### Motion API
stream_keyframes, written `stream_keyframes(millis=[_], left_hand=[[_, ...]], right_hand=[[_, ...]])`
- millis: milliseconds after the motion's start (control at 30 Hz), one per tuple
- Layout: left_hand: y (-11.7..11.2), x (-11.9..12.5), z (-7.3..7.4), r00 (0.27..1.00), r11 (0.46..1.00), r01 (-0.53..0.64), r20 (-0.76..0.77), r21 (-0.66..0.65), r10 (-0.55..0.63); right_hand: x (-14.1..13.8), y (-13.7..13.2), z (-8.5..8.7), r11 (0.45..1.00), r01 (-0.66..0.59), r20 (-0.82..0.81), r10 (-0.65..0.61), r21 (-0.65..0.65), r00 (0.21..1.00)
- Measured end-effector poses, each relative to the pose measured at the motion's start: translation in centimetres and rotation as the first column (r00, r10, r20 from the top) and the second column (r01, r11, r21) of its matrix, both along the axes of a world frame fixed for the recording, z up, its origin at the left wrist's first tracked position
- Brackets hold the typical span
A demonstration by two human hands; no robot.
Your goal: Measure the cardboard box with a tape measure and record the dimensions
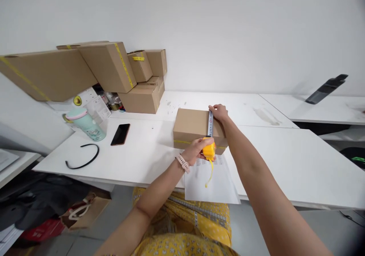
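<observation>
A closed cardboard box (191, 121) lies on the white table, with a strip of yellow tape along its near side. My left hand (196, 149) grips a yellow tape measure (208, 149) at the box's near edge; a yellow wrist strap dangles from its case. The white blade (210, 124) is drawn out across the box top to the far edge. There my right hand (219, 112) has its fingers closed at the blade's end. Under the near side of the box, a printed paper sheet (212, 183) hangs partly over the table edge.
Stacked cardboard boxes (139, 100) stand at the back left. Closer are a mint tumbler (87, 124), a dark phone (120, 134) and a black headband (95, 157). A dark bottle (325, 90) stands on the right-hand table. A paper bag (85, 212) sits below, left.
</observation>
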State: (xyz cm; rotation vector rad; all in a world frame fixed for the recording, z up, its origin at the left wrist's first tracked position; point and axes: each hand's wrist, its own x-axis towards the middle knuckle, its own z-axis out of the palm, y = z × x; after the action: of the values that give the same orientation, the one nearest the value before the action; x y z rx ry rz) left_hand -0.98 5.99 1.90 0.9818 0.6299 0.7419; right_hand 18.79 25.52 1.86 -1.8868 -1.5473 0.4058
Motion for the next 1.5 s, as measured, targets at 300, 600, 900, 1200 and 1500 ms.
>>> stream_keyframes(millis=[300,600,900,1200,1500], left_hand=[[-1.9,1.0,-0.7,0.999,0.998,-0.046,-0.024,-0.04,0.045],[-1.5,2.0,-0.7,0.998,0.996,-0.064,-0.02,-0.067,0.063],[-4.8,-3.8,-2.3,0.904,0.885,-0.363,-0.121,0.293,0.411],[-1.1,-11.3,-4.5,0.824,0.83,-0.501,-0.156,0.247,0.544],[2.6,-11.2,1.7,0.865,0.817,-0.44,-0.067,0.372,0.497]], right_hand=[[-0.2,-0.7,-0.4,0.997,-0.056,0.017,0.057,-0.058,0.998],[-0.6,-0.4,-0.6,0.995,-0.071,0.058,0.075,-0.067,0.995],[3.4,-6.6,-0.3,0.905,0.218,-0.43,-0.043,0.366,0.902],[3.6,-18.3,-4.1,0.989,-0.066,-0.389,0.114,0.135,0.914],[2.8,-13.0,2.2,0.935,0.101,-0.034,-0.094,0.34,0.995]])
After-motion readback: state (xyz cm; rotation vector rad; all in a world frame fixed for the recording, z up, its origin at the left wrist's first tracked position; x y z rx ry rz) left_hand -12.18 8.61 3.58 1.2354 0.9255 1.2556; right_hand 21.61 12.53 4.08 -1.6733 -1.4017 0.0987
